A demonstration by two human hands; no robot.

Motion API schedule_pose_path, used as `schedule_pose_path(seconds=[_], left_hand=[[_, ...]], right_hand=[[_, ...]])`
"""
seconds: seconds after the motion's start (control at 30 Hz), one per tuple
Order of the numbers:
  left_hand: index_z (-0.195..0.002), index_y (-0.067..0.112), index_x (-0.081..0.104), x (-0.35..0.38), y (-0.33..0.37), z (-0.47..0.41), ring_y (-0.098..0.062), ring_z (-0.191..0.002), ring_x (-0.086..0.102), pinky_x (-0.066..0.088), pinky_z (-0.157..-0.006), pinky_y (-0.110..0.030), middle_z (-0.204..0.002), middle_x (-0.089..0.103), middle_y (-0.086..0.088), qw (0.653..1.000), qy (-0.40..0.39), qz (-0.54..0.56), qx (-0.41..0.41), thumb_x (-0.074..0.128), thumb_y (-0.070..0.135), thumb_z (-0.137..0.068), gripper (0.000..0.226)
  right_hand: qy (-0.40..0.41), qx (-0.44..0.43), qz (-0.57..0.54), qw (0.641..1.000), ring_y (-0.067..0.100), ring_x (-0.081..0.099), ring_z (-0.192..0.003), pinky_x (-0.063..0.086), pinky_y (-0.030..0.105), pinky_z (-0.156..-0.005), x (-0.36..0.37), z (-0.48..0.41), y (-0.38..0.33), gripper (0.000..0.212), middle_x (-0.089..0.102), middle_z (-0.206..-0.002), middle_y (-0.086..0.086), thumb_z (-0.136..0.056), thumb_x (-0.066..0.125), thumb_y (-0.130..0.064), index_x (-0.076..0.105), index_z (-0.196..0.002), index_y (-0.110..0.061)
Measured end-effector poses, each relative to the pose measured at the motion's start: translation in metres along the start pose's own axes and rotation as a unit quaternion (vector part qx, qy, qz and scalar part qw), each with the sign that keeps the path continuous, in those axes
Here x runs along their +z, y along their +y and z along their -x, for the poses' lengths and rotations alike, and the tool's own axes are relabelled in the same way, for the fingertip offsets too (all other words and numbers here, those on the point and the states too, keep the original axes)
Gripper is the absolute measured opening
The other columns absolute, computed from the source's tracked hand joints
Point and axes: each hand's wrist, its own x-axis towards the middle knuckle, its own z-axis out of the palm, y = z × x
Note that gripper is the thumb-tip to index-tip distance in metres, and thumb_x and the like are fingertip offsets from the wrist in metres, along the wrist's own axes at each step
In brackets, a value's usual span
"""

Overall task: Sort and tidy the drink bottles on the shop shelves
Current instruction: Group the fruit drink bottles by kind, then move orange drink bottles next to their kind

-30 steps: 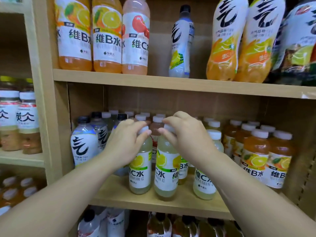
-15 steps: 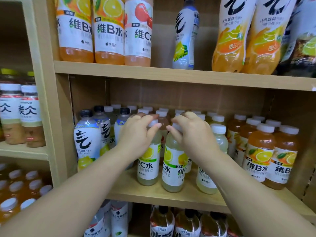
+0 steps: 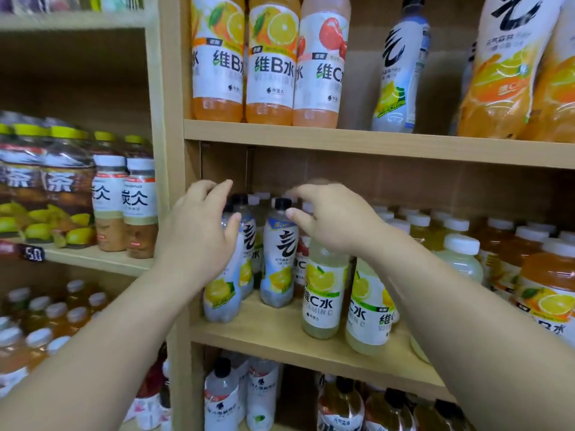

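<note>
While both arms reach into the mid shelf [image 3: 280, 334], the L hand [image 3: 199, 231] is wrapped round the upper part of a white-label lemon bottle [image 3: 221, 293] at the shelf's far left. Its fingers lie over the top & the thumb on the shoulder, so the cap is mostly hidden. That bottle stands near the front edge, right by the wooden upright [image 3: 174, 181]. Just to its right & a bit further back stands a black-cap bottle [image 3: 280, 253] w/ the same brush-stroke label; more black caps show behind the two.

The R hand [image 3: 329, 219] is curled above that second bottle, thumb tip close to its neck just under the cap. The fingers are motion-blurred (can't tell if they pinch anything or just hover).

Below the R wrist, two pale-yellow vit. C bottles [image 3: 322, 293] stand side by side at the front, w/ white-capped rows behind them. Orange vit. B bottles [image 3: 547, 290] fill the right end.

On the upper shelf [image 3: 342, 141] are two orange bottles [image 3: 217, 57], a pink one [image 3: 320, 66] touching them, then a tall white bottle [image 3: 401, 73] standing apart.

The left bay holds tea bottles [image 3: 124, 203] beside shrink-wrapped packs [image 3: 46, 188]. More bottles [image 3: 222, 396] fill the shelf underneath.
</note>
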Motion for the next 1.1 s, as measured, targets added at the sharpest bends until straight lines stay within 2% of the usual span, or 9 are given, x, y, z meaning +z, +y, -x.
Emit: schedule_pose_path(seconds=[0.07,0.13,0.27,0.43,0.63,0.77,0.93,1.03,1.1], left_hand=[[-0.154,0.016,0.038,0.001,0.002,-0.001,-0.038,-0.12,0.056,0.05,-0.091,-0.046,-0.146,0.047,-0.012,0.997,-0.068,-0.028,-0.021,0.054,0.035,-0.1,0.06],[-0.155,0.018,0.033,0.003,0.001,-0.004,-0.038,-0.112,0.059,0.051,-0.082,-0.044,-0.14,0.048,-0.01,0.992,-0.111,-0.055,-0.036,0.046,0.038,-0.103,0.057],[-0.136,0.02,0.047,0.002,-0.001,-0.011,-0.038,-0.097,0.062,0.051,-0.073,-0.043,-0.12,0.054,-0.008,0.991,-0.116,-0.032,-0.056,0.048,0.036,-0.103,0.037],[-0.123,0.027,0.049,-0.006,-0.002,-0.013,-0.027,-0.098,0.061,0.053,-0.08,-0.043,-0.114,0.061,0.0,0.99,-0.124,0.037,-0.047,0.059,0.034,-0.099,0.027],[-0.131,0.021,0.06,-0.017,0.002,-0.003,-0.025,-0.112,0.06,0.05,-0.091,-0.04,-0.124,0.066,-0.003,0.992,-0.099,0.072,-0.042,0.064,0.03,-0.097,0.035],[-0.131,0.016,0.063,-0.041,0.008,0.0,-0.025,-0.112,0.06,0.045,-0.09,-0.035,-0.119,0.067,-0.003,0.993,-0.02,0.106,-0.039,0.064,0.025,-0.097,0.035],[-0.127,0.019,0.068,-0.095,0.037,-0.018,0.0,-0.089,0.051,0.042,-0.079,-0.03,-0.1,0.06,0.012,0.982,0.108,0.155,0.026,0.065,0.023,-0.097,0.031],[-0.118,0.039,0.069,-0.119,0.05,-0.033,-0.003,-0.07,0.058,0.048,-0.066,-0.033,-0.077,0.062,0.015,0.962,0.141,0.231,0.035,0.061,0.044,-0.092,0.027],[-0.114,0.05,0.067,-0.131,0.063,-0.045,-0.022,-0.075,0.068,0.058,-0.069,-0.045,-0.08,0.07,0.002,0.95,0.143,0.276,0.038,0.059,0.066,-0.087,0.032]], right_hand=[[-0.065,0.025,-0.006,0.998,0.031,0.05,-0.136,0.045,0.04,-0.106,0.005,-0.025,-0.002,0.052,0.051,-0.151,0.008,-0.104,0.049,-0.046,0.042,-0.153,-0.03],[-0.122,0.051,0.005,0.991,0.03,0.043,-0.142,0.041,0.039,-0.112,0.012,-0.043,-0.001,0.058,0.04,-0.161,0.006,-0.105,0.047,-0.048,0.032,-0.158,-0.031],[-0.168,0.053,0.0,0.984,0.029,0.059,-0.113,0.045,0.032,-0.083,0.023,-0.058,-0.001,0.049,0.055,-0.144,0.006,-0.102,0.053,-0.044,0.047,-0.147,-0.025],[-0.121,0.031,0.004,0.992,0.028,0.061,-0.104,0.053,0.036,-0.086,0.015,-0.053,-0.009,0.034,0.063,-0.122,0.002,-0.095,0.066,-0.045,0.064,-0.123,-0.026],[-0.082,-0.011,-0.002,0.997,0.027,0.063,-0.107,0.048,0.034,-0.077,0.008,-0.029,-0.016,0.035,0.068,-0.119,0.002,-0.095,0.067,-0.039,0.065,-0.127,-0.023],[0.031,-0.027,-0.022,0.999,0.029,0.06,-0.112,0.05,0.041,-0.086,-0.02,-0.003,-0.023,0.033,0.067,-0.121,0.005,-0.101,0.058,-0.036,0.061,-0.131,-0.022],[0.118,-0.05,-0.065,0.99,0.017,0.061,-0.11,0.049,0.039,-0.092,-0.086,0.034,-0.031,0.033,0.069,-0.12,-0.007,-0.101,0.058,-0.036,0.063,-0.132,-0.027],[0.156,-0.042,-0.099,0.982,0.006,0.062,-0.102,0.051,0.03,-0.087,-0.126,0.053,-0.027,0.03,0.07,-0.113,-0.013,-0.099,0.06,-0.037,0.066,-0.128,-0.032],[0.195,-0.04,-0.098,0.975,0.001,0.061,-0.098,0.049,0.023,-0.084,-0.155,0.06,-0.019,0.027,0.069,-0.109,-0.015,-0.098,0.061,-0.038,0.069,-0.123,-0.032]])
